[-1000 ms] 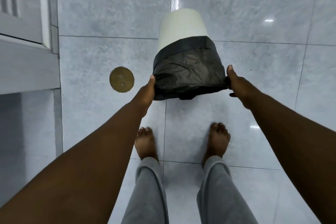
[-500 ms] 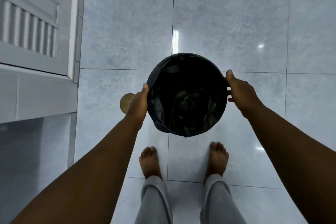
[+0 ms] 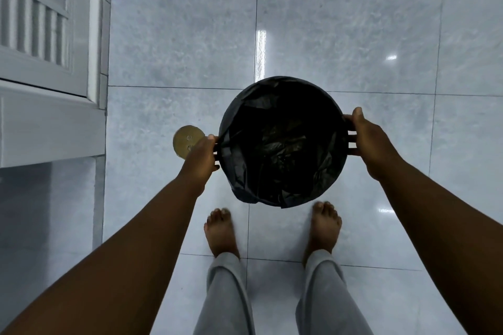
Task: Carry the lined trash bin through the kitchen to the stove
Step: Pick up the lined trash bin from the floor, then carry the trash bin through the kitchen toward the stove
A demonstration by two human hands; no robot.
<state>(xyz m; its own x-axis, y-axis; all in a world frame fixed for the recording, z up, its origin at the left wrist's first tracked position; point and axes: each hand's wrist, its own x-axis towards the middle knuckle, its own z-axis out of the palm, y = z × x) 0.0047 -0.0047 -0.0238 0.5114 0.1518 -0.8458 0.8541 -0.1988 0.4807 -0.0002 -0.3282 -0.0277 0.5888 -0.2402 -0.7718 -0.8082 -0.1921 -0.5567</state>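
Bin (image 3: 283, 141) held out in front at arm's length, mouth up, well clear of the tiled floor (image 3: 177, 35) and just ahead of two bare feet. Black liner (image 3: 272, 171) folded over the rim, loose edge drooping on the near side. Left hand (image 3: 200, 156) on one side of the rim, right hand (image 3: 366, 134) on the opposite side, fingers (image 3: 351, 136) wrapped round the rim and clamping liner to bin. Probably gripped at opposite points to keep the mouth level and stop the liner slipping in. Round brass floor drain (image 3: 185, 141) partly hidden behind the left hand. Louvred white cabinet door (image 3: 40, 35) to the left. No stove in sight, so most of the carry likely lies ahead.
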